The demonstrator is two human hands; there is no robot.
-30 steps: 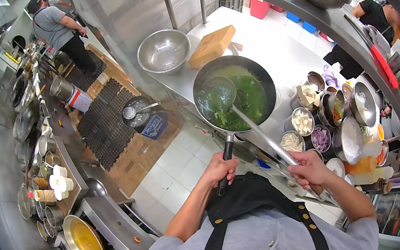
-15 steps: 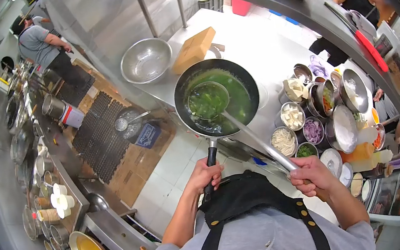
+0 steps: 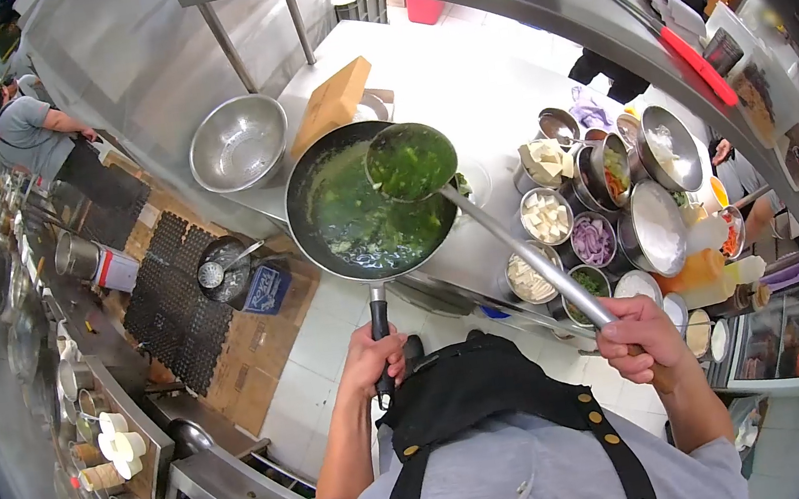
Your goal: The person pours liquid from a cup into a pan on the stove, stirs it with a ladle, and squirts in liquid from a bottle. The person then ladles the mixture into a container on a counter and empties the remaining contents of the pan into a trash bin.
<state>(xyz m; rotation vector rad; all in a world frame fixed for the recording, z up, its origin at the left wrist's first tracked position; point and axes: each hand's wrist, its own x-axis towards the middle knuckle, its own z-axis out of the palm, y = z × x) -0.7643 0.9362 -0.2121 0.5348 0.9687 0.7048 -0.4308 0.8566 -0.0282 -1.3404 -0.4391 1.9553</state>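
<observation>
"Where the tabletop [image 3: 481, 102] spreads out in front of the person, what comes next in size?"

"The pan [image 3: 299, 197], which holds green soup [image 3: 355, 220]. It overlaps the near edge of the tabletop; I can't tell whether it rests there."

"And after that?"

"The ladle [image 3: 520, 246]. Its scoop is over the right side of the pan, with green soup in it, and its handle slants back to the person's right. A metal bowl [image 3: 240, 149] sits left of the pan, and a cardboard box [image 3: 330, 107] lies just beyond it."

"How are the hands?"

"Both closed. The left hand [image 3: 371, 359] grips the pan's black handle; the right hand [image 3: 642, 344] is wrapped around the ladle's handle."

"Anything smaller?"

"White cubes [image 3: 546, 217] and purple onion [image 3: 593, 241], in neighbouring tubs right of the pan."
</observation>
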